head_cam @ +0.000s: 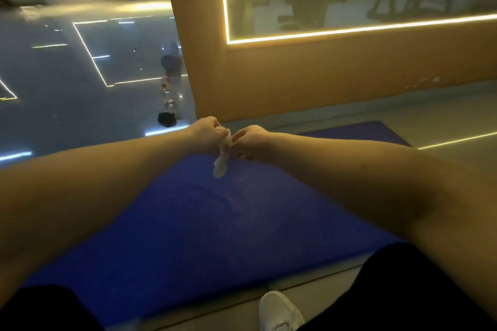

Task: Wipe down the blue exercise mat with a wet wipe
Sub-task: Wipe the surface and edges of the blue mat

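Note:
The blue exercise mat [188, 223] lies flat on the floor in front of me and stretches away to the right. Both arms reach out over it. My left hand [205, 133] and my right hand [251, 141] meet above the mat's far part and pinch a crumpled white wet wipe [222, 161] between them. The wipe's lower end hangs down loosely, clear of the mat's surface. A faint damp smear shows on the mat below the hands.
An orange wall [322, 75] with a lit mirror rises just beyond the mat. A clear water bottle [168, 99], a black item [166, 119] and balloons [170, 58] stand on the glossy floor at the left. My white shoe [278, 312] is at the mat's near edge.

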Tool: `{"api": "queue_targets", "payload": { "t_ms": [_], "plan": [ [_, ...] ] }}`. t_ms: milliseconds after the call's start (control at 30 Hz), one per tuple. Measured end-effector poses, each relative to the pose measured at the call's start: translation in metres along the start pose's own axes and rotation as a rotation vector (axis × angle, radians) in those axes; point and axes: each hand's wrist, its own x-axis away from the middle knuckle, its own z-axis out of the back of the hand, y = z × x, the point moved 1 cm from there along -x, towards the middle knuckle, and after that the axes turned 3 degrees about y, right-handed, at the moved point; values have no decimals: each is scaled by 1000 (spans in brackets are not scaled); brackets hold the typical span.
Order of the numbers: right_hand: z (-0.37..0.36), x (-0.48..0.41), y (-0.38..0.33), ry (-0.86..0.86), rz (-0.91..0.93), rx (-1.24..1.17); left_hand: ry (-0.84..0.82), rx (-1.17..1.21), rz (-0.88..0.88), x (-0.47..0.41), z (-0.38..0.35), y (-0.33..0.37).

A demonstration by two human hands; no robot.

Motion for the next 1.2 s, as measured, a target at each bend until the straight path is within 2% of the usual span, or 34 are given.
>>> {"api": "queue_targets", "payload": {
  "t_ms": [133, 267, 367, 467, 600, 767, 833, 900, 1067, 1200],
  "plan": [
    [0, 15, 17, -28, -35, -80, -17, 149, -4, 15, -25, -5],
    [17, 38, 31, -44, -91, -218, -119, 338, 94, 21, -56, -7],
    [32, 52, 44, 28, -165, -298, -152, 459, 135, 27, -79, 4],
    [44, 59, 63, 110, -332, -379, -238, 449, 112, 34, -102, 15],
    [52, 55, 84, 139, -381, -285, -264, 389, 96, 38, -127, 16],
    [62, 39, 123, 213, -497, -374, -234, 356, 131, 14, -165, 18],
    [74, 35, 135, 202, -584, -599, -246, 378, 162, 1, -178, 23],
    [88, 25, 147, 172, -595, -759, -235, 425, 208, -14, -192, 27],
    [105, -2, 178, 338, -564, -666, -209, 455, 277, -38, -224, 28],
    [114, -19, 199, 351, -616, -547, -186, 510, 327, -53, -237, 27]
  ]
}}
